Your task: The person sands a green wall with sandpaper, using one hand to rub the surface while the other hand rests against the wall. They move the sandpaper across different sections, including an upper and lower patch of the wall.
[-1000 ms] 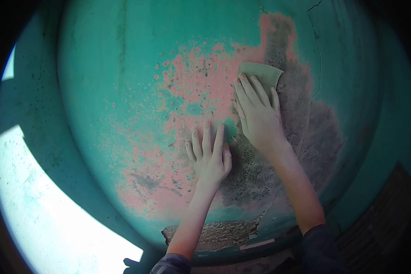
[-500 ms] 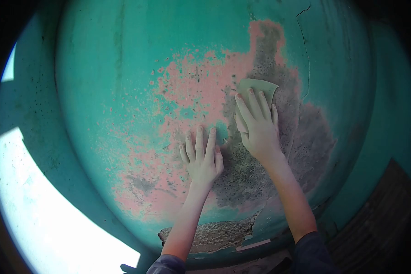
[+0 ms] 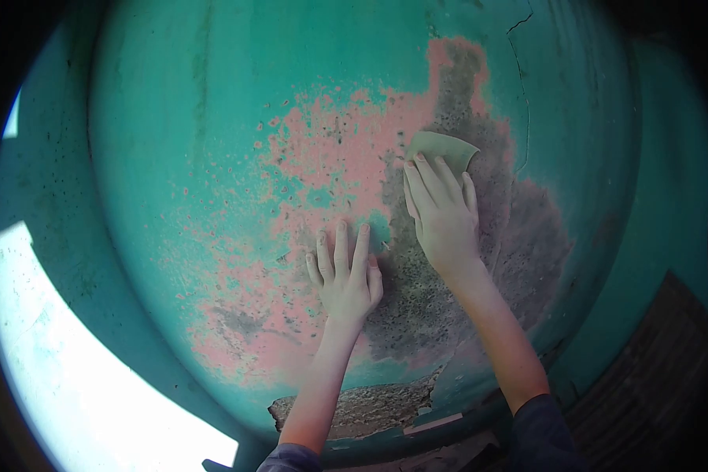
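A teal wall point(image 3: 149, 118) has a worn area with a pink patch point(image 3: 330, 149) and rough grey plaster point(image 3: 527, 244). My right hand point(image 3: 446, 220) presses a greenish-grey sheet point(image 3: 448, 147), which looks like sandpaper, flat against the grey part. Its fingers lie over the sheet's lower portion, and the upper edge sticks out above the fingertips. To the lower left, my left hand point(image 3: 344, 283) rests on the wall at the border of pink and grey, its fingers spread and nothing held. Both hands look dusty.
A thin crack point(image 3: 521, 79) runs down the upper right of the wall. Below the hands, a broken section point(image 3: 377, 407) exposes rough material. Bright light falls on the surface at the left point(image 3: 79, 346). A dark ribbed surface point(image 3: 645, 354) lies at the lower right.
My right hand has shifted slightly against the sheet, with its fingers closer together and covering it differently. My left hand stays at nearly the same place on the wall.
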Action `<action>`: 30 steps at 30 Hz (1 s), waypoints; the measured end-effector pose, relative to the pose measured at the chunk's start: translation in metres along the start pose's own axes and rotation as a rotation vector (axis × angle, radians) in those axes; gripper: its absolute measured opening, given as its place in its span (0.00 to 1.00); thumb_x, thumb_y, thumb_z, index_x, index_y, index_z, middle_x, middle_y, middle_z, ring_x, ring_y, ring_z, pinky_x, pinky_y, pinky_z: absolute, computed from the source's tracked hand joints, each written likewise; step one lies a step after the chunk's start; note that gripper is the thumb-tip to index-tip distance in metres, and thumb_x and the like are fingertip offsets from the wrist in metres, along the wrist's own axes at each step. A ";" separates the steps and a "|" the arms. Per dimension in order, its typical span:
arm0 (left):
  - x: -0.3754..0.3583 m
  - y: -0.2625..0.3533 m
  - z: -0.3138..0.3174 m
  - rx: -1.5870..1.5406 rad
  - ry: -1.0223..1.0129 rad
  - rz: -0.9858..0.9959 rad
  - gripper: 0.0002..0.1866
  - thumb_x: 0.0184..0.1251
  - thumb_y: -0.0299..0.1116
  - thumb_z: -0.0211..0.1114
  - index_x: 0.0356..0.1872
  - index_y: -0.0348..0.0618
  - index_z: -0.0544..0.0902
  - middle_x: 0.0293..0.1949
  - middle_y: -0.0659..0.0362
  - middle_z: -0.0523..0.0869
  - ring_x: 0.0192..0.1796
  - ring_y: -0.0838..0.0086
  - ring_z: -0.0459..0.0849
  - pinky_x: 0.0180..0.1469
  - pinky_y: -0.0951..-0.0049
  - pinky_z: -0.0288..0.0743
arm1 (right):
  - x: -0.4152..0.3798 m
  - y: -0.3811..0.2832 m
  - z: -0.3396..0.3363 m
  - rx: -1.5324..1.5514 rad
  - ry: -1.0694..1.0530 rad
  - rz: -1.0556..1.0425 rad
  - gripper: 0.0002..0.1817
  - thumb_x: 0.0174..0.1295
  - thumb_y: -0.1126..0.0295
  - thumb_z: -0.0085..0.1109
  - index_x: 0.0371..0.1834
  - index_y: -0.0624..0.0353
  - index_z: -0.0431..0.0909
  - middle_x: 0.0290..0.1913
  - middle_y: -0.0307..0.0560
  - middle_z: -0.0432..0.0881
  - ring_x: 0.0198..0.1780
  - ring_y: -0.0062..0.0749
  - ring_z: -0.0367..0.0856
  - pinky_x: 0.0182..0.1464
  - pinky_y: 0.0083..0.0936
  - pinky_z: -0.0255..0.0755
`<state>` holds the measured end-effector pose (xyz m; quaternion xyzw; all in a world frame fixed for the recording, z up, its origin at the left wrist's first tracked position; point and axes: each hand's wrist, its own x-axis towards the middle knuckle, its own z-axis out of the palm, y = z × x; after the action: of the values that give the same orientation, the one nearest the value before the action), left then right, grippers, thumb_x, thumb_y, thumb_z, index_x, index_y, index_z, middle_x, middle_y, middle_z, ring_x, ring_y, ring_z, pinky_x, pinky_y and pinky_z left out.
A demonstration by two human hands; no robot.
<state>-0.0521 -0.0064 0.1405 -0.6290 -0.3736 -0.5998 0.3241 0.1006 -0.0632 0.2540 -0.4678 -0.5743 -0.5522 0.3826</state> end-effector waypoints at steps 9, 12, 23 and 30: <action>0.000 -0.001 0.000 -0.007 0.000 0.003 0.31 0.67 0.39 0.56 0.74 0.57 0.74 0.78 0.54 0.65 0.81 0.51 0.54 0.81 0.46 0.37 | 0.008 -0.005 -0.008 -0.125 -0.029 -0.051 0.28 0.64 0.68 0.56 0.71 0.54 0.74 0.73 0.38 0.71 0.75 0.41 0.66 0.74 0.60 0.57; -0.001 -0.001 0.001 -0.016 0.006 0.003 0.30 0.68 0.38 0.57 0.73 0.57 0.74 0.78 0.54 0.65 0.81 0.51 0.55 0.81 0.46 0.37 | 0.006 -0.006 -0.012 -0.119 -0.059 -0.038 0.28 0.64 0.68 0.56 0.70 0.53 0.75 0.74 0.38 0.71 0.75 0.41 0.66 0.74 0.61 0.56; 0.000 0.000 0.000 -0.011 0.024 0.000 0.29 0.69 0.38 0.58 0.73 0.56 0.74 0.78 0.54 0.66 0.81 0.51 0.56 0.81 0.47 0.38 | -0.001 -0.008 -0.006 -0.103 -0.051 -0.043 0.28 0.64 0.67 0.56 0.70 0.51 0.75 0.74 0.37 0.71 0.75 0.41 0.66 0.75 0.62 0.54; -0.001 -0.001 0.000 -0.010 0.023 0.004 0.30 0.68 0.38 0.58 0.73 0.56 0.74 0.78 0.54 0.66 0.81 0.50 0.56 0.81 0.47 0.38 | 0.011 -0.009 -0.010 -0.125 -0.059 -0.048 0.29 0.64 0.67 0.56 0.71 0.51 0.74 0.75 0.36 0.70 0.75 0.41 0.65 0.75 0.62 0.53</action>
<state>-0.0527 -0.0064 0.1399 -0.6244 -0.3656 -0.6082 0.3266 0.0880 -0.0718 0.2631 -0.4930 -0.5607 -0.5819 0.3224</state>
